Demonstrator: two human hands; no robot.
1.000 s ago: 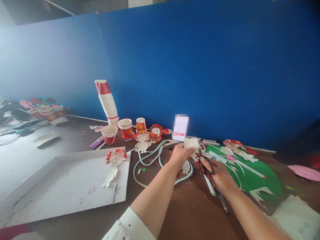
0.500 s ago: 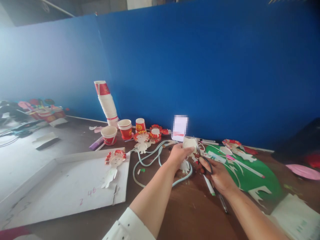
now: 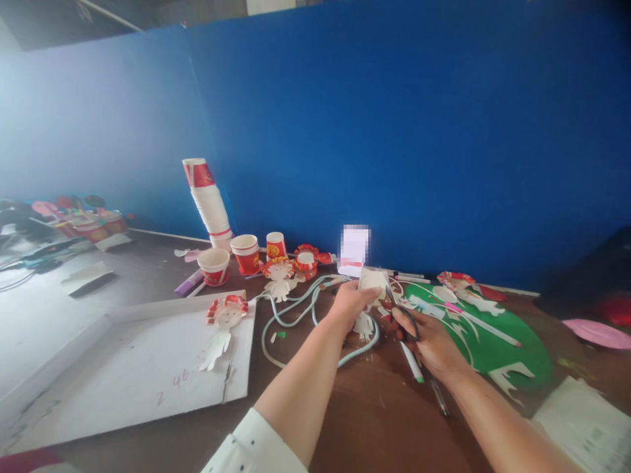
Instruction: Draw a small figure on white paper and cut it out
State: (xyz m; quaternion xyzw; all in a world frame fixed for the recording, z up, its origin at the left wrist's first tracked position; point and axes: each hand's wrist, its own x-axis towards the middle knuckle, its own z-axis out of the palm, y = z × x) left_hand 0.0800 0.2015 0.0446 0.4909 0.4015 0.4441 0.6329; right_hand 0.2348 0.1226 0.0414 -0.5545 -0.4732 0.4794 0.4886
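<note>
Pinched in my left hand [image 3: 351, 303] is a piece of white paper [image 3: 373, 282], held up above the table. My right hand [image 3: 434, 345] grips black-handled scissors [image 3: 410, 323], their blades at the paper's right edge. How far the blades are apart is too small to tell. Below my left hand lies a white paper cutout [image 3: 363, 326], partly hidden by the hand. A green-capped marker [image 3: 412, 362] and a dark pen [image 3: 438, 396] lie under my right hand. A looped pale blue cable [image 3: 269, 351] runs beneath my left forearm.
A white cardboard tray [image 3: 142, 355] at left bears a paper figure [image 3: 227, 314] with a red fringe. Behind stand paper cups [image 3: 213, 266] and a leaning cup stack [image 3: 213, 209]. A green disc [image 3: 522, 348] with markers and scraps lies right. A blue partition [image 3: 369, 131] closes off the back.
Both hands stay in nearly the same place, still holding the paper and the scissors. The paper has tilted slightly, and the whole view has shifted a little.
</note>
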